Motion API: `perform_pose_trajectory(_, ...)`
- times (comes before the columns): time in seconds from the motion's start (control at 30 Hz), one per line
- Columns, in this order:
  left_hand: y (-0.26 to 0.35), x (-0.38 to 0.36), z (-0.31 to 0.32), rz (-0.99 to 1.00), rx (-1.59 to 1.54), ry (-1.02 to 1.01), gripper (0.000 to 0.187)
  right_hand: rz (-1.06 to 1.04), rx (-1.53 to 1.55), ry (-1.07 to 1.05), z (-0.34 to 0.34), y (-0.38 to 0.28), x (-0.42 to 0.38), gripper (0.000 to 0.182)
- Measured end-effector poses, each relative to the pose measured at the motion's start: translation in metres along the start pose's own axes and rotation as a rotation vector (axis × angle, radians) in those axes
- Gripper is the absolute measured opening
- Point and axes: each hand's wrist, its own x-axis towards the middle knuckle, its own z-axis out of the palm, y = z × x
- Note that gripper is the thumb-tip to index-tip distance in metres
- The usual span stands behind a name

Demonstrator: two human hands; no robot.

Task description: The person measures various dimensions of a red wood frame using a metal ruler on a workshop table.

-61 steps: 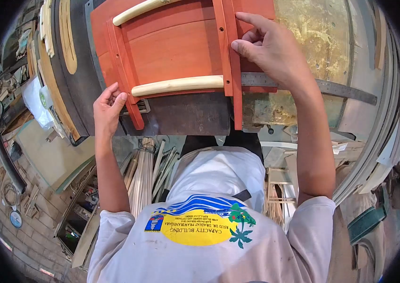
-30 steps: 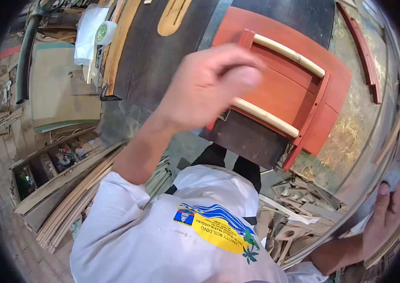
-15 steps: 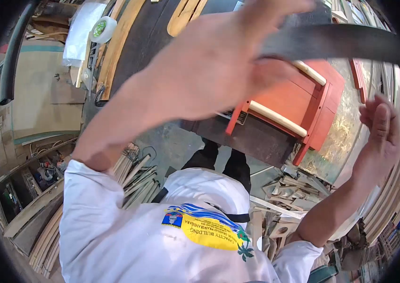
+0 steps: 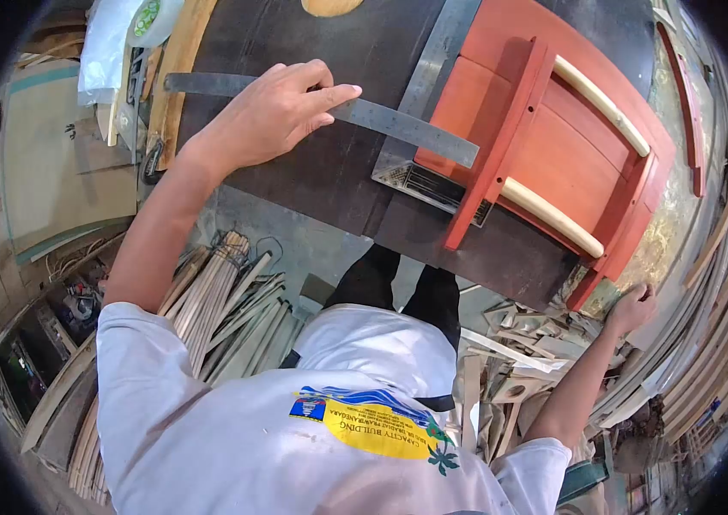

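My left hand (image 4: 282,112) pinches a thin metal ruler (image 4: 415,130) at its middle, over the dark tabletop (image 4: 295,184). The ruler's right end reaches the red wooden frame piece (image 4: 505,137), which has two pale rungs, the upper (image 4: 602,105) and the lower (image 4: 552,216). Under the frame's left side lies a wide metal straightedge (image 4: 439,64), with a slotted metal part (image 4: 432,184) near it. My right hand (image 4: 632,306) is low at the right, beside the table's near right corner, its fingers curled closed with nothing visible in them.
A tape roll (image 4: 148,19) and a wooden strip (image 4: 182,64) are at the upper left. Bundled sticks (image 4: 218,287) stand below the table's left part. Wood scraps (image 4: 518,343) and long curved strips (image 4: 698,343) lie at the right. A red strip (image 4: 685,112) is at the upper right.
My left hand has moved left and away from the camera, with the ruler now over the tabletop. My right hand has dropped down and left, and its fingers have curled in.
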Motion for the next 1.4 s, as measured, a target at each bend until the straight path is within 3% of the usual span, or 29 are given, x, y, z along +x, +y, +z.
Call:
perform_pose_trajectory(0.23, -0.008, 0.003, 0.034, 0.038, 0.011, 0.002, 0.048, 0.117, 0.058, -0.024, -0.002, -0.007, 0.005, 0.037)
perform_pose_trajectory(1.4, -0.006, -0.002, 0.050, 0.052, 0.045, 0.107, 0.053, 0.125, 0.041, -0.051, 0.001, 0.000, 0.009, 0.039)
